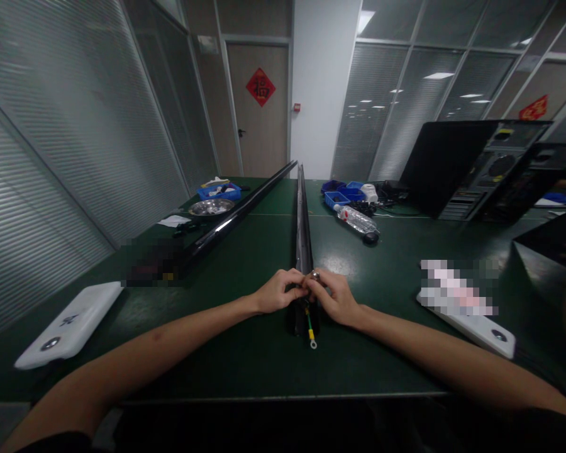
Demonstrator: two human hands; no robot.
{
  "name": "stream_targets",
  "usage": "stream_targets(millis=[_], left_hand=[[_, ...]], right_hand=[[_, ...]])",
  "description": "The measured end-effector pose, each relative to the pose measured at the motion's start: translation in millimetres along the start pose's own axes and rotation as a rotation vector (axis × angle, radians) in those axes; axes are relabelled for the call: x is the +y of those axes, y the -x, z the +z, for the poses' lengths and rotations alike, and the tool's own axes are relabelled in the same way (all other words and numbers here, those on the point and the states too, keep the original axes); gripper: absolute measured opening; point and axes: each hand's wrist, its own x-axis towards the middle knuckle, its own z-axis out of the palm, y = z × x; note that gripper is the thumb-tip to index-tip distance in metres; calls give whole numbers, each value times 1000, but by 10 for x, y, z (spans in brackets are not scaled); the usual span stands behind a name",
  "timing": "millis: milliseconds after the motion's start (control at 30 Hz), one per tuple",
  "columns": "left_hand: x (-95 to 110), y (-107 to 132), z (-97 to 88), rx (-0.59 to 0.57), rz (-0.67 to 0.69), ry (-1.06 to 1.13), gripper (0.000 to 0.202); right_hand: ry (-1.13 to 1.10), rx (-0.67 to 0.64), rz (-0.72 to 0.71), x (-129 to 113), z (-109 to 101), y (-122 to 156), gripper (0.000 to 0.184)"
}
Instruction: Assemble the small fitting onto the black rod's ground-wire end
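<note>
A long black rail (302,220) lies along the middle of the green table (245,352), running away from me. My left hand (279,290) and my right hand (334,296) meet over its near end, fingers pinched together. Between the fingertips sits a small metal part (315,275), too small to name. A yellow-green wire with a ring terminal (310,330) hangs out of the rail's near end, just below my hands.
A second black rail (236,217) lies diagonally to the left. White flat devices lie at the left (70,324) and right (476,327). A metal bowl (211,206), blue bins (339,194), a plastic bottle (356,219) and open computer cases (490,170) stand farther back.
</note>
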Motion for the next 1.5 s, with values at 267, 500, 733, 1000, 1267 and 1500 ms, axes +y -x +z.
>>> stream_targets(millis=[267,500,733,1000,1267,1500], left_hand=[[8,4,-1,0,2,0,22],[10,7,0,2,7,-13,23],[28,7,1,7,-1,-17,23],[12,7,-13,-7,16,-31,24],[32,14,11,20,50,-21,23],[9,6,20,46,31,-17,22]], right_hand=[[11,-2,-3,8,-2,2,30],[-7,-5,-1,-14,2,-8,29],[-15,-7,9,-3,-4,-3,32],[-52,-9,11,1,-1,-8,35],[-48,65,-46,20,4,37,29],[12,65,-16,3,7,20,25]])
